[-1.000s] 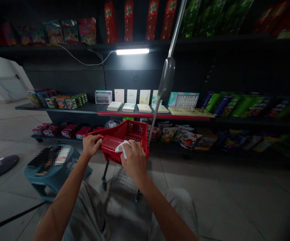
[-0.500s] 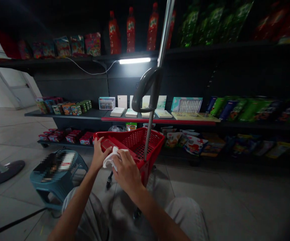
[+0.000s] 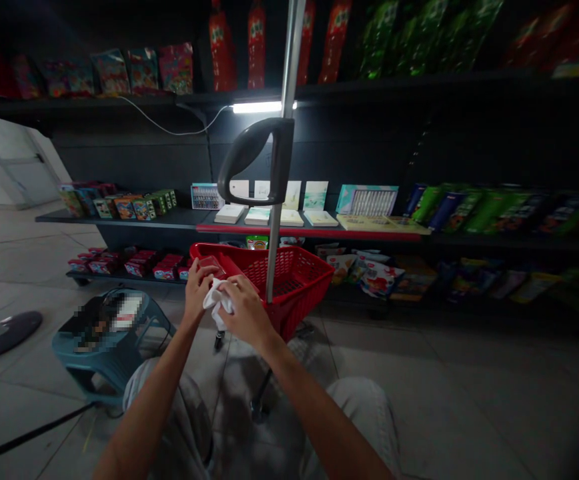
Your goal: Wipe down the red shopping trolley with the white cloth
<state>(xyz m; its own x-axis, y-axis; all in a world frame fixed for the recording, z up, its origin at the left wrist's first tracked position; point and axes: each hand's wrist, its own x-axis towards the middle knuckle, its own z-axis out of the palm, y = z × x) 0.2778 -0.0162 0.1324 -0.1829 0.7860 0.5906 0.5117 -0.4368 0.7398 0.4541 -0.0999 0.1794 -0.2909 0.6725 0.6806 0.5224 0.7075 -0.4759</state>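
Note:
A small red plastic shopping cart (image 3: 302,267) stands on wheels in front of my knees. Its metal pole (image 3: 275,260) rises past a grey looped handle (image 3: 283,160). My left hand (image 3: 198,290) grips the near left rim of the cart, fingers bent over the edge beside a flat red panel (image 3: 213,268). Bunched in my right hand (image 3: 244,310) is a white cloth or tissue (image 3: 218,300), pressed near that same rim. The cloth lies between the two hands and hides part of the left thumb.
Behind the cart runs a dark shelf rack (image 3: 144,150) with bottles, snack bags, boxes and notebooks. A lit tube lamp (image 3: 257,107) hangs under its upper shelf. To the left stands a blue-grey stool (image 3: 157,313) with blurred items on it, near a round stand base (image 3: 12,337).
The cart has turned, and its pole and handle have shifted left in view. My left fingers have drawn in from spread to bent on the rim. The cloth stays in my right hand.

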